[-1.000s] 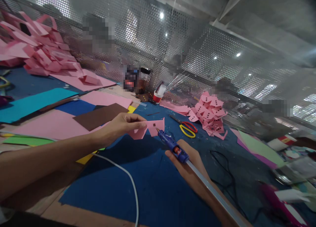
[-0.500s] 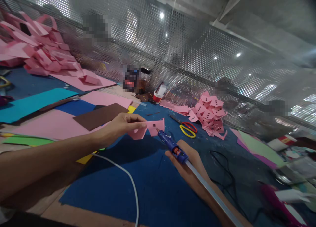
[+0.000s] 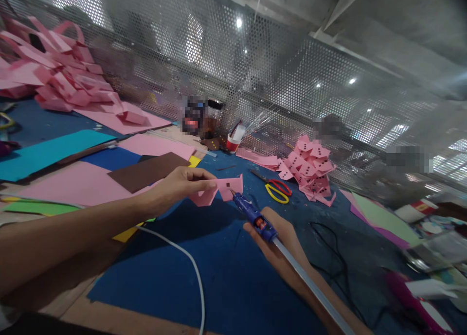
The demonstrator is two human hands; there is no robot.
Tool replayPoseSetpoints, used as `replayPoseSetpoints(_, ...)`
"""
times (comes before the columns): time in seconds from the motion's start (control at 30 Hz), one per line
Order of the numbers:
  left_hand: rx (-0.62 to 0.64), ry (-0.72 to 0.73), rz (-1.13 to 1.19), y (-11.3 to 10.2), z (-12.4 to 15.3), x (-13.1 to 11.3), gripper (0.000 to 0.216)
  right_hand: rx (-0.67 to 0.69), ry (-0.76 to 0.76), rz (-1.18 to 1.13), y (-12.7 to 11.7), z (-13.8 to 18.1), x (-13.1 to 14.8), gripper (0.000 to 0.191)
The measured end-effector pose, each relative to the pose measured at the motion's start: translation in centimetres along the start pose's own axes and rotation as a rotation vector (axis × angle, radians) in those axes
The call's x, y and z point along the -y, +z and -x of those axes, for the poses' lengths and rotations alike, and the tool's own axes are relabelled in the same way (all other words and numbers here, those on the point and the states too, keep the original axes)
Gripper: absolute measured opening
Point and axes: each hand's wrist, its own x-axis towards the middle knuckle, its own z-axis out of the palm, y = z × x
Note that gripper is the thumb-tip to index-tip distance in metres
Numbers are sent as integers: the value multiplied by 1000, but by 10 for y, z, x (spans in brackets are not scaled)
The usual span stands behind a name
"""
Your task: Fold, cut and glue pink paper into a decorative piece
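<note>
Above the dark blue work surface, my left hand (image 3: 184, 183) pinches a folded pink paper strip (image 3: 206, 197) between thumb and fingers. One small dark square shows on the strip's flat face near its right end. Closed around a blue hot glue gun (image 3: 251, 213) is my right hand (image 3: 279, 233). The gun's nozzle is at the lower part of the strip, just below the dark square; whether it touches the paper I cannot tell. A long clear glue stick (image 3: 310, 281) sticks out of the gun's rear.
Scissors (image 3: 278, 190) with red and yellow handles lie beyond the gun, near a pile of dotted pink paper pieces (image 3: 308, 165). Coloured sheets, including a brown one (image 3: 149, 172), spread leftward. A white cable (image 3: 191, 259) crosses in front. A red-and-white cup (image 3: 233, 143) stands behind.
</note>
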Motion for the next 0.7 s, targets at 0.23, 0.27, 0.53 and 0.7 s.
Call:
replayPoseSetpoints(0.23, 3, 4, -3, 1, 1, -1, 31, -2, -20, 14, -1, 2, 1, 33)
replayPoseSetpoints(0.27, 5, 4, -1, 1, 1, 0, 30, -5, -24, 13, -1, 2, 1, 33)
replayPoseSetpoints(0.53, -3, -3, -1, 1, 1, -2, 30, -11, -39, 18, 0, 2, -3, 35)
replayPoseSetpoints(0.7, 4, -7, 9, 0, 1, -1, 30, 0, -17, 15, -1, 3, -1, 36)
